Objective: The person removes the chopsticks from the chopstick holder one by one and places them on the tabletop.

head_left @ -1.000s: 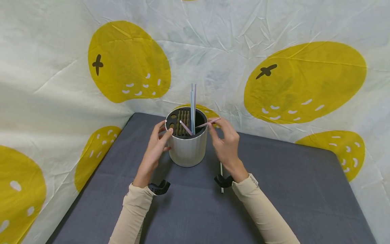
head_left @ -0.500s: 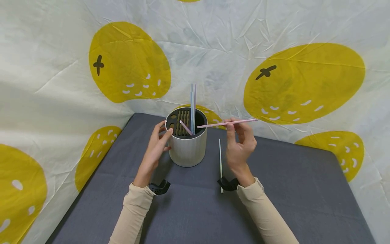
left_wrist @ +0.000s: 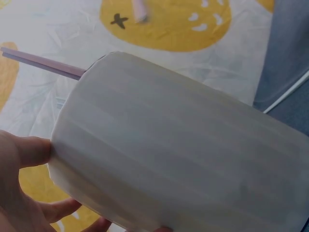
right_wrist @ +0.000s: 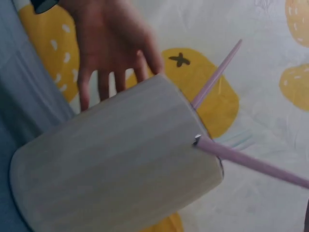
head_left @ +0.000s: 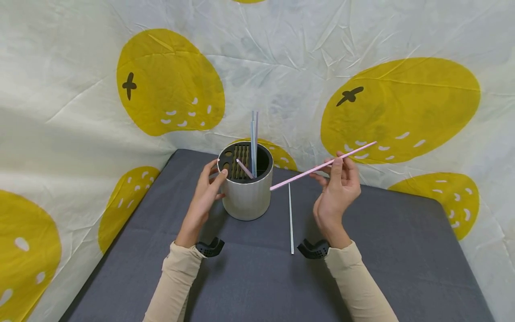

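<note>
A pale round knife holder (head_left: 247, 200) with a black slotted top stands upright on the table. My left hand (head_left: 202, 193) holds its left side, thumb at the rim and fingers round the wall. In the head view my right hand (head_left: 337, 199) pinches a long pink straw (head_left: 307, 172) between thumb and fingers. The straw slants in the air, its lower left end just in front of the holder's right side. Several blue and lilac straws (head_left: 254, 141) rise from the holder's opening. Another pink straw (head_left: 244, 168) leans out of it toward the left.
One thin white straw (head_left: 291, 223) lies on the dark grey table (head_left: 249, 286), right of the holder. A white cloth with yellow fruit prints (head_left: 277, 85) hangs behind the table and on its left.
My right hand has drawn the pink straw out of the holder's top and carried it to the right, turning it to slant upward. My left hand has stayed on the holder.
</note>
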A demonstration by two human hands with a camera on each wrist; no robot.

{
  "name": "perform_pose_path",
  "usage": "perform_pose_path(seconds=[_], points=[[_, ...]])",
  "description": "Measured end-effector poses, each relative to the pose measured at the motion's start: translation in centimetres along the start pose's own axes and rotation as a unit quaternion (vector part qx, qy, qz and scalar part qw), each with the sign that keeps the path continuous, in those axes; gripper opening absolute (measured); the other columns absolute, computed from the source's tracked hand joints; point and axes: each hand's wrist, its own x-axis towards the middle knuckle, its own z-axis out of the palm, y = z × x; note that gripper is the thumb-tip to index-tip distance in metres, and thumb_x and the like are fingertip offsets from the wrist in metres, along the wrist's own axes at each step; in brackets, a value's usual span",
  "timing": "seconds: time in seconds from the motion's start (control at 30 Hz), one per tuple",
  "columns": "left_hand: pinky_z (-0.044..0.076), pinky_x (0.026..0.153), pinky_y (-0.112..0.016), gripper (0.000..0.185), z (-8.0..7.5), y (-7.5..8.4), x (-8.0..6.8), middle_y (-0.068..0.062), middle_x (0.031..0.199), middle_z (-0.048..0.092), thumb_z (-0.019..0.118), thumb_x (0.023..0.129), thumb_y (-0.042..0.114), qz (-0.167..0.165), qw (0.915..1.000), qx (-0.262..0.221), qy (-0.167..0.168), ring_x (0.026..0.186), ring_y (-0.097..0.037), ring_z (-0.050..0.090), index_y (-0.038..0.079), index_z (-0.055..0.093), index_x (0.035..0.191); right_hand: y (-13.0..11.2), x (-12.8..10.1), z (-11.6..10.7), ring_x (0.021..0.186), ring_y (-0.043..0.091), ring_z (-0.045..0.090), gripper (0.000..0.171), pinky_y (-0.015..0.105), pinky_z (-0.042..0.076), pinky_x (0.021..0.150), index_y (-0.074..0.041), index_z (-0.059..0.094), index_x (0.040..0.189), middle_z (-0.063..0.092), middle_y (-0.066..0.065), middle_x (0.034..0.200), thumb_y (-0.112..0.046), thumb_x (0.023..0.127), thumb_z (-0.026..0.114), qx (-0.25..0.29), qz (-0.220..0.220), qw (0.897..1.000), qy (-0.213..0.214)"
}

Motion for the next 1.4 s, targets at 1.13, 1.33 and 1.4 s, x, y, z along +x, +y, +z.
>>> perform_pose_path(seconds=[1.13,1.33,1.4], points=[[0.048,0.104,-0.068,0.067,0.0,-0.2,0.2,-0.012,0.163,0.033,0.056,0.106,0.05,-0.001,1.0,0.0,0.001,0.147,-0.036,0.04,0.025,0.031,0.163,4.7,-3.3,-11.0,0.061,0.012,0.069,0.025,0.023,0.053,0.049,-0.003,0.076,0.119,0.077,0.007,0.088,-0.017,0.099,0.073,-0.328,0.22,0.918,-0.045],[0.049,0.103,-0.068,0.068,0.1,-0.1,0.1,-0.013,0.162,0.033,0.056,0.106,0.05,-0.001,1.0,0.003,0.005,0.147,-0.035,0.04,0.025,0.031,0.163,5.7,-3.1,-12.1,0.063,0.011,0.067,0.033,0.027,0.056,0.049,0.002,0.072,0.125,0.076,0.021,0.098,-0.021,0.101,0.071,-0.395,0.261,0.875,-0.102],[0.049,0.103,-0.068,0.068,0.0,-0.1,0.1,-0.013,0.163,0.033,0.056,0.106,0.05,-0.002,1.0,0.002,0.005,0.147,-0.035,0.04,0.024,0.031,0.163,5.9,-3.1,-12.3,0.064,0.009,0.065,0.034,0.029,0.057,0.05,0.001,0.071,0.126,0.076,0.024,0.101,-0.023,0.101,0.071,-0.414,0.273,0.86,-0.122]])
